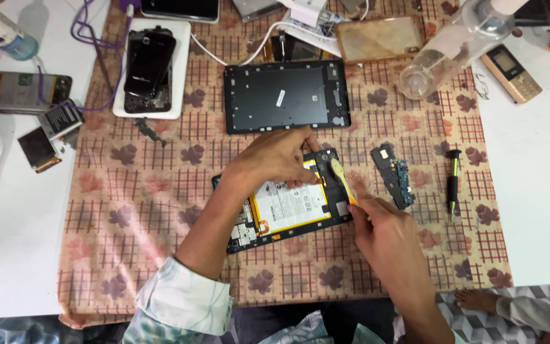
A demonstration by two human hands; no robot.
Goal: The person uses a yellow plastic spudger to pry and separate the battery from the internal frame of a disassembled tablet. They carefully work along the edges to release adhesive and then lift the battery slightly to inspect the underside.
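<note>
Head view, looking straight down at a counter (pixel 529 210) covered by a tan cloth (pixel 128 210) printed with brown leaves and red checks. In the middle lies an opened tablet (pixel 284 213), its back removed, showing a large white battery (pixel 291 207) framed in yellow. The left hand (pixel 281 156) rests on the tablet's upper edge, fingers pressed flat to steady it; its grip is not closed around anything. The right hand (pixel 383 232) is clenched on the handle of a yellow brush (pixel 342 178), whose bristled head touches the tablet's upper right corner. Just above the tablet lies its dark rectangular back frame (pixel 286 95). To the right, a small circuit board (pixel 394 175) sits near the tablet, and a green-handled screwdriver (pixel 453 181) lies beyond it. A clear plastic bottle (pixel 447 48) lies tilted at the upper right, with a gold keypad phone (pixel 512 73) beside it. At the upper left, a black phone (pixel 149 67) rests on a white tray (pixel 183 70). A bare foot (pixel 479 299) of another person shows at the lower right.
</note>
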